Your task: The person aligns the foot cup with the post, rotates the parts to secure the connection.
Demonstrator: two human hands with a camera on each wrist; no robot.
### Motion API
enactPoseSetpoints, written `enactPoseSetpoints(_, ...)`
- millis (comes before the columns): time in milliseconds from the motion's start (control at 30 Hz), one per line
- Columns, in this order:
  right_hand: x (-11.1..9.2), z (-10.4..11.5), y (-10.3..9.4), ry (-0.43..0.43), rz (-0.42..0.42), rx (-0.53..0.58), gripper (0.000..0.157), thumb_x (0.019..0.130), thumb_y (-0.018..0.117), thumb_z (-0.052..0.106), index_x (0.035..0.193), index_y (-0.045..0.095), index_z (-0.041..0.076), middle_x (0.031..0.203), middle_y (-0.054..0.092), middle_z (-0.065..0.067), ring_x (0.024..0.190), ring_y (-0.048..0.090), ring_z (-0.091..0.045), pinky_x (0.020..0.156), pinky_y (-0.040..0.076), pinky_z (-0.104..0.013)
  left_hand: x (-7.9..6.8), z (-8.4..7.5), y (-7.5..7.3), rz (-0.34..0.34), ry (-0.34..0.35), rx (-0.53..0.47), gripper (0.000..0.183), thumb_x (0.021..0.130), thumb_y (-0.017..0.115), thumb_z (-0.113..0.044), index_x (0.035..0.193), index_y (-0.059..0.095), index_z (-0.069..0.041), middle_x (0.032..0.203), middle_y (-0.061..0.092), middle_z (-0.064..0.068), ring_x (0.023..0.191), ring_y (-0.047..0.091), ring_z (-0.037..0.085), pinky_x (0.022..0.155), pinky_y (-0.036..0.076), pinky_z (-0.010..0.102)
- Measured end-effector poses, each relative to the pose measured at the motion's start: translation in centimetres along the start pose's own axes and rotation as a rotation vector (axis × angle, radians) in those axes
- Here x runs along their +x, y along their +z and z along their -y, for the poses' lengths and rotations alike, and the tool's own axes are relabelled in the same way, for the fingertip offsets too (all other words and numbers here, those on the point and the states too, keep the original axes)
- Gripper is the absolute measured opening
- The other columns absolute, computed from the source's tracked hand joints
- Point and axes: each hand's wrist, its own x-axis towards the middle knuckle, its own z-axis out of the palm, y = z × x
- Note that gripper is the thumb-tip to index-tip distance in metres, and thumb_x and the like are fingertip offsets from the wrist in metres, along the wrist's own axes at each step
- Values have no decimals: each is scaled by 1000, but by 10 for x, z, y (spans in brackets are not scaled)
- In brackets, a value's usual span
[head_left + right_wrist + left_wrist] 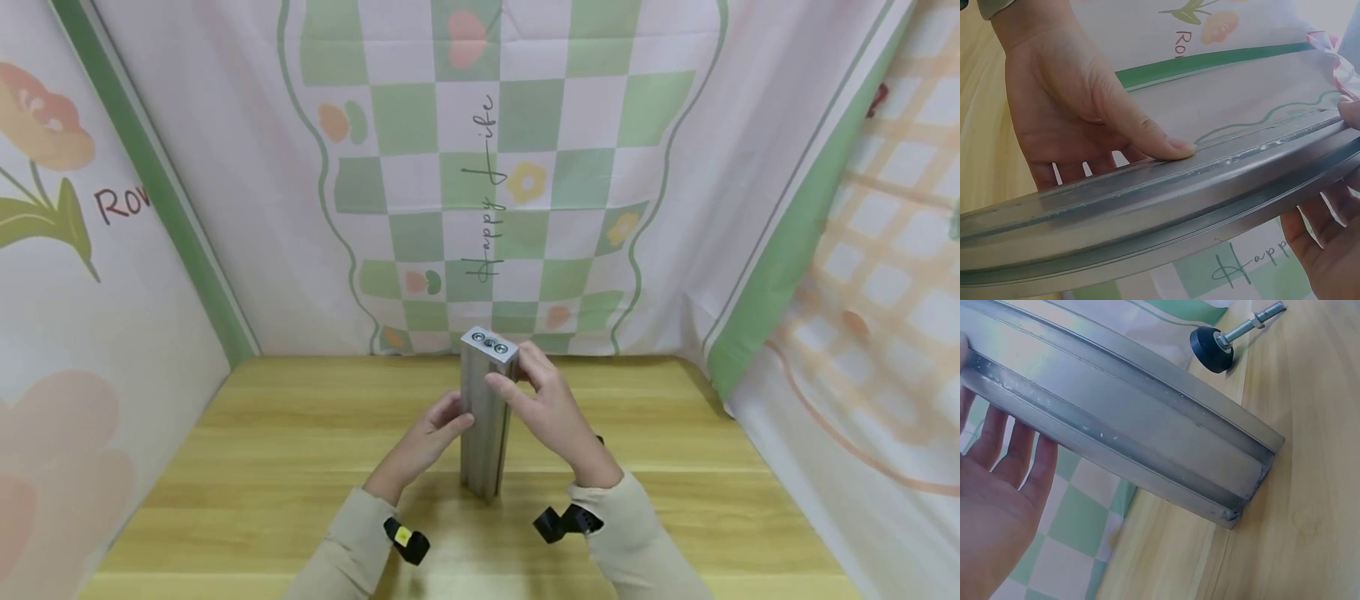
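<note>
A silver aluminium profile (pixel 483 425) with long grooves stands on end on the table, leaning slightly. Its top end face (pixel 490 342) shows several round holes or screw heads in a row. My left hand (pixel 427 437) holds it about halfway up from the left side, thumb on the near face and fingers behind. Higher up, near the top end, my right hand (pixel 551 408) grips the right side with the thumb across the front. The left wrist view shows the lower end (pixel 1254 487) close to the wood surface, its corner edge rough.
A levelling foot (pixel 1213 350) with a black round base and a threaded stud lies on the wooden table (pixel 315 433) behind the profile, hidden in the head view. Printed cloth (pixel 532 192) hangs at the back and on both sides.
</note>
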Motion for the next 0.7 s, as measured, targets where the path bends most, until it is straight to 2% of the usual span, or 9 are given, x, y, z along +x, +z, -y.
enactPoseSetpoints(367, 1, -8, -2, 29, 25, 58, 34, 105, 55, 18, 137, 57, 8, 129, 57, -7, 97, 56, -21, 77, 51, -30, 1, 1, 4, -60, 40, -12, 32, 103, 60, -24, 133, 55, -15, 122, 61, 8, 114, 58, 24, 99, 46, 42)
enactPoseSetpoints(533, -1, -12, -3, 65, 34, 90, 37, 106, 52, 22, 141, 53, 9, 131, 56, -11, 100, 57, -23, 79, 52, -31, 1, 0, 6, -84, 55, 18, 29, 102, 62, -23, 129, 56, -16, 116, 62, 7, 107, 59, 24, 92, 49, 41)
enactPoseSetpoints(700, -2, -16, -5, 96, 32, 122, 42, 108, 49, 20, 148, 46, 7, 133, 58, -16, 109, 60, -25, 86, 53, -31, 1, 0, 9, -92, 83, 19, 29, 100, 64, -19, 128, 56, -16, 117, 64, 7, 109, 59, 24, 93, 49, 42)
